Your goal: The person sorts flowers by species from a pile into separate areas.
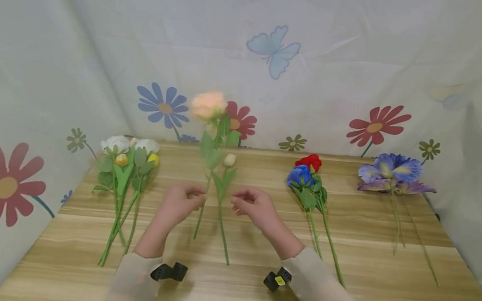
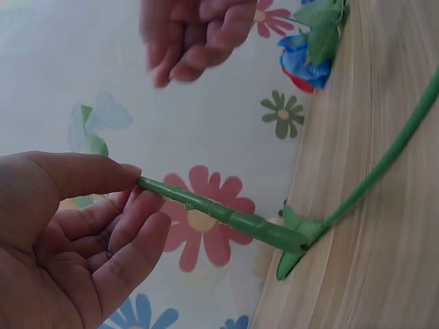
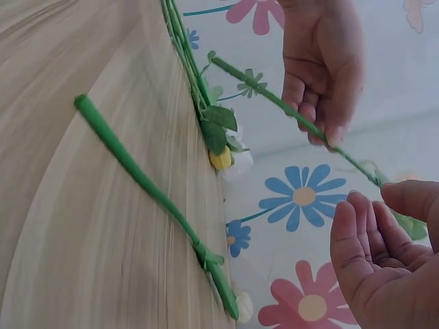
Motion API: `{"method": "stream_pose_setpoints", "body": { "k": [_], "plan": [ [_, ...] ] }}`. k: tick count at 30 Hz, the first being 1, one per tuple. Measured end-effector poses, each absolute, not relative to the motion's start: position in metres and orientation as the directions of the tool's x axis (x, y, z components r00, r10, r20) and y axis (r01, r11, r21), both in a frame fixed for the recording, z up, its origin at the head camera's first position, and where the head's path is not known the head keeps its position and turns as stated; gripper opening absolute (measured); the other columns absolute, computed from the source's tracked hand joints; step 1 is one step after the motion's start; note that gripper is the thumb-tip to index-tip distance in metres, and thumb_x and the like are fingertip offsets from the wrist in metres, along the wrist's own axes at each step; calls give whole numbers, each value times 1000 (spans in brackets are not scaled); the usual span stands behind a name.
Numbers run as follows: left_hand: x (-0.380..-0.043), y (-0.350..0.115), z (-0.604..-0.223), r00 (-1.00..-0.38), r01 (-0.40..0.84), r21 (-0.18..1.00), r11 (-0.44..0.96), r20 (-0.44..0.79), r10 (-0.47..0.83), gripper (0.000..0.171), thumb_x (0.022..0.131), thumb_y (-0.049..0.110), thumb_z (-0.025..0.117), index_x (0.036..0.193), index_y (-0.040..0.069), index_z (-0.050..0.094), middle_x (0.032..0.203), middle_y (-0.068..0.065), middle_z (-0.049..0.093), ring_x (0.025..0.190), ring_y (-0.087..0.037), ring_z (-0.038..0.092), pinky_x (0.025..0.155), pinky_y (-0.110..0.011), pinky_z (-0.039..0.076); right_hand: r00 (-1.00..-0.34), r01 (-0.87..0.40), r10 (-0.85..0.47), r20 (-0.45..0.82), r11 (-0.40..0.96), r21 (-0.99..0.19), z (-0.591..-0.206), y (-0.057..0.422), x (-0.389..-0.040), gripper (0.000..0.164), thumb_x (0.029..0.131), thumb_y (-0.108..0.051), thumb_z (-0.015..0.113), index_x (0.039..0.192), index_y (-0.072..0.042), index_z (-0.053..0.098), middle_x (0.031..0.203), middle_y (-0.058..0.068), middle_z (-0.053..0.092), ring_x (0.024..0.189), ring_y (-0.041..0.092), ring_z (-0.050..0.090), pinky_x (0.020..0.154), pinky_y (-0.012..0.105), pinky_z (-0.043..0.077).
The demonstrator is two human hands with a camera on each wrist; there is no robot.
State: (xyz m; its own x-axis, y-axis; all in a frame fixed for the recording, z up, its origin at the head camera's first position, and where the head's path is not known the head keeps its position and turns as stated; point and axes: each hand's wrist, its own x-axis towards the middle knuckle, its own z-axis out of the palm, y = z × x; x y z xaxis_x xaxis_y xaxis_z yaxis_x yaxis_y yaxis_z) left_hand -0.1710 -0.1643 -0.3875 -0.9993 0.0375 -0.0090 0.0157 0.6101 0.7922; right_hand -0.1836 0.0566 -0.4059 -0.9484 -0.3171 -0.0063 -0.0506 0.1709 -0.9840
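A peach-coloured rose [image 1: 209, 105], its bloom blurred, stands upright over the table with green leaves below the head. My left hand [image 1: 180, 205] pinches its stem between thumb and fingertips, and the lower end hangs free below. In the left wrist view that green stem [image 2: 226, 216] points away from the fingers. Just to the right, a white tulip [image 1: 229, 160] lies on the table, its stem [image 3: 137, 175] slightly bent. My right hand [image 1: 257, 208] hovers on the tulip's other side, fingers loosely curled, holding nothing.
On the left lies a bunch of white flowers [image 1: 115, 144] with a yellow bud [image 1: 153, 159]. A blue rose [image 1: 301, 176] and a red rose [image 1: 309, 162] lie right of centre. Purple-blue flowers [image 1: 391, 169] lie far right. Behind the wooden table [image 1: 230, 296] hangs a printed curtain [image 1: 326, 12].
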Motion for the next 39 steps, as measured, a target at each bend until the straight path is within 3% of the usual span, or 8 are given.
{"method": "stream_pose_setpoints", "body": {
  "k": [7,14,22,31,39],
  "plan": [
    [-172,-140,-392,-997,58,816,575,20,71,27,94,11,64,114,-5,73,106,-22,76,81,-23,74,70,-29,58,-960,-52,-278,20,110,-993,-399,44,-185,29,98,-8,62,122,9,64,121,32,67,87,7,65,84,29,61],
    [-172,-123,-396,-995,71,828,556,19,99,25,94,13,67,114,-2,74,112,-20,76,90,-27,75,75,-35,62,-973,-51,-229,33,74,-996,-402,43,-191,34,96,-5,62,123,14,62,113,29,68,87,7,67,86,30,62],
    [-169,-114,-400,-992,94,834,544,30,125,22,94,12,67,111,-1,75,109,-18,76,92,-26,74,77,-35,62,-984,-41,-175,22,107,-993,-404,47,-192,30,94,-2,66,120,13,64,109,25,70,89,10,67,85,30,62],
    [-170,-109,-402,-991,82,847,524,16,129,20,94,12,69,108,-1,76,106,-18,78,92,-26,75,81,-38,63,-989,-30,-145,7,158,-987,-404,54,-193,29,93,-4,68,117,11,66,112,26,71,102,23,71,89,29,60],
    [-167,-120,-399,-977,135,796,590,10,211,18,95,16,71,106,3,76,106,-12,78,101,-28,72,88,-44,61,-984,-22,-178,-4,145,-989,-401,77,-194,33,96,-6,64,124,13,62,110,21,70,90,8,67,89,27,59]
  ]
}}
